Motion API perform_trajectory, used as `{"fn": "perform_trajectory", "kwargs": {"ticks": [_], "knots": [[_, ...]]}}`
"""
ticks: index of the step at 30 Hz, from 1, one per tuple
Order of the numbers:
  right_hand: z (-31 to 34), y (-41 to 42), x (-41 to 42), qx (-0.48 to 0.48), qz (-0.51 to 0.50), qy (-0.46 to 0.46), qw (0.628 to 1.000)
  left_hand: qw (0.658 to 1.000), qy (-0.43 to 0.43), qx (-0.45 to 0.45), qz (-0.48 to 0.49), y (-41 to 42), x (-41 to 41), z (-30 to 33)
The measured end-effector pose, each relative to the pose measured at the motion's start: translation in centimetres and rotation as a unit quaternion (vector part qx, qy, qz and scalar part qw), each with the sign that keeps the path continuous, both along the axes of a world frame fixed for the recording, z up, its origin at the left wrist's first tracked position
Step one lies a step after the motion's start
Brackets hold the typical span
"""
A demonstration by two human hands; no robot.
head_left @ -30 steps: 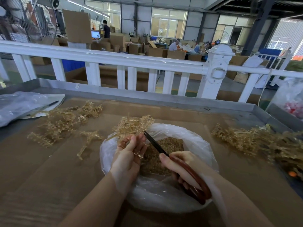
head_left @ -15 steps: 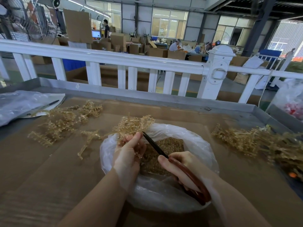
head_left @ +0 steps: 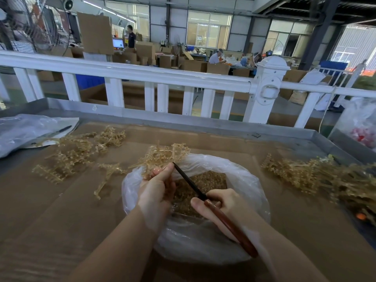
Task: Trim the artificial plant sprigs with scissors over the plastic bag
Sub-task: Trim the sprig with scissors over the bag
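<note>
While my left hand (head_left: 156, 188) pinches the sprig (head_left: 162, 154) over the far rim of the plastic bag (head_left: 250, 180), my right hand (head_left: 221, 206) is wrapped around the red handles of the scissors (head_left: 203, 197), and the dark blades point to 11 o'clock, straight at my left fingertips (head_left: 162, 171). I judge this is the main risk: the blade tips sit just beside those fingers, so a hasty cut can nick them. The branches of the sprig also hang beyond the bag at 12 o'clock, so cut pieces may drop on the table (head_left: 61, 220) instead of among the clippings (head_left: 201, 180) inside. The bag rim is soft and could fold under my wrists. Untrimmed sprigs (head_left: 305, 176) wait at 3 o'clock and more sprigs (head_left: 77, 153) lie at 10 o'clock.
</note>
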State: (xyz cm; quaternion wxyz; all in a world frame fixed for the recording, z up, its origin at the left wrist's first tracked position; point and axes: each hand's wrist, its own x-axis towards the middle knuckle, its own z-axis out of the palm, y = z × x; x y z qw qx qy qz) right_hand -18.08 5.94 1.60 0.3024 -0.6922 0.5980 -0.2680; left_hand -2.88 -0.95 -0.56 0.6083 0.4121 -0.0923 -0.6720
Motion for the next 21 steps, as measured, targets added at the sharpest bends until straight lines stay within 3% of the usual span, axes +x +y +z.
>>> {"fn": "perform_trajectory", "kwargs": {"ticks": [6,13,21], "knots": [[-0.02,0.09,0.09,-0.004,0.001,0.013,1.0,0.999,-0.048,-0.003,-0.013,-0.22,0.07,-0.17],[0.4,-0.16,0.16,-0.039,-0.01,0.111,0.993,0.985,-0.162,-0.045,0.032,-0.33,-0.17,-0.24],[0.26,-0.35,0.1,-0.043,-0.014,0.148,0.988,0.974,-0.211,-0.061,0.054,-0.03,-0.66,-0.23]]}}
